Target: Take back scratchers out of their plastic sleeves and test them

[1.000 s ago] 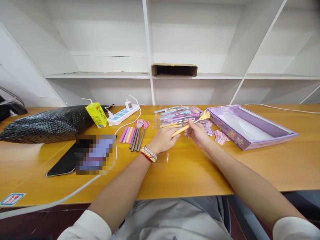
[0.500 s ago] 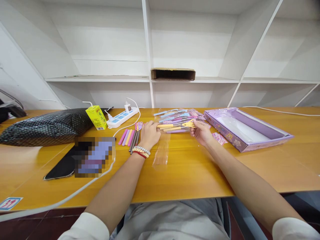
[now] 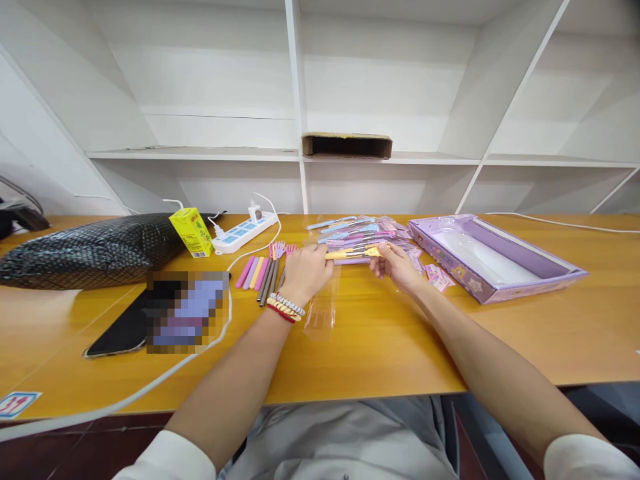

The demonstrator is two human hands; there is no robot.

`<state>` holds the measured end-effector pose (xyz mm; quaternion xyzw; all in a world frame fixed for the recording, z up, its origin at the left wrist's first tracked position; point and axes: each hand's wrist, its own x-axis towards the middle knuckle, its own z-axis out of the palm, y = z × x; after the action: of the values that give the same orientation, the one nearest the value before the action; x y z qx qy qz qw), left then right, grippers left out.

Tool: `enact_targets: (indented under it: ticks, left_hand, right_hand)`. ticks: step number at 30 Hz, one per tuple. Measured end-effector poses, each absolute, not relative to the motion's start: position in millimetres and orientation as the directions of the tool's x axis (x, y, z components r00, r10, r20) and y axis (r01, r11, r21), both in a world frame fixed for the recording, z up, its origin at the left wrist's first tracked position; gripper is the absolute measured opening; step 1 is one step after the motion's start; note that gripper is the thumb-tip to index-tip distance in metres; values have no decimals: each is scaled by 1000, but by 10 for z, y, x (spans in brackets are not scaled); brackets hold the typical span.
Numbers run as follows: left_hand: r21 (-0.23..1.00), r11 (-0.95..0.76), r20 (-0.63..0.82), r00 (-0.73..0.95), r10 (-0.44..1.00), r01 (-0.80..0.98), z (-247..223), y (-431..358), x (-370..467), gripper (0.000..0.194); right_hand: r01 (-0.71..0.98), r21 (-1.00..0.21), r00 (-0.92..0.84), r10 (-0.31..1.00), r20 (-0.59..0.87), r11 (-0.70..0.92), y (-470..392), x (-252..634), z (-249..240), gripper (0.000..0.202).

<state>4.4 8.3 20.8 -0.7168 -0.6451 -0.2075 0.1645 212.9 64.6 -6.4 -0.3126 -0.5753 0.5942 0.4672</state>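
Two yellow sticks with silver rods (image 3: 353, 253) lie side by side between my hands. My left hand (image 3: 307, 270) is closed round their left ends. My right hand (image 3: 395, 264) grips their yellow right ends, the fingers curled. Behind them lies a pile of wrapped blue, pink and purple sticks (image 3: 357, 230). To the left of my left hand are pink, purple and yellow sticks (image 3: 253, 272) and dark grey sticks (image 3: 269, 283) with small pink and purple hand-shaped heads (image 3: 277, 249). A clear plastic sleeve (image 3: 321, 312) lies in front of my left hand.
An open purple box (image 3: 475, 287) lies at the right, with pink cards (image 3: 439, 277) beside it. At the left are a black bubble-wrapped parcel (image 3: 95, 253), a yellow drink carton (image 3: 191, 233), a power strip (image 3: 245, 233), a phone (image 3: 120, 328) and a white cable (image 3: 165, 377).
My left hand has moved slightly right, closer to my right hand. The yellow sticks have shifted right and lie closer together, and more of the grey sticks shows at the left.
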Motion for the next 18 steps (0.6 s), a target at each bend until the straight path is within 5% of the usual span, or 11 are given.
enact_targets:
  ticks: [10, 18]
  left_hand:
    - [69, -357, 487, 281, 827, 932, 264, 22, 56, 29]
    - [44, -315, 480, 257, 839, 948, 240, 49, 67, 30]
  right_hand:
    - [-148, -937, -245, 906, 346, 318, 667, 2251, -43, 43]
    - [3, -905, -308, 862, 403, 425, 685, 2279, -69, 32]
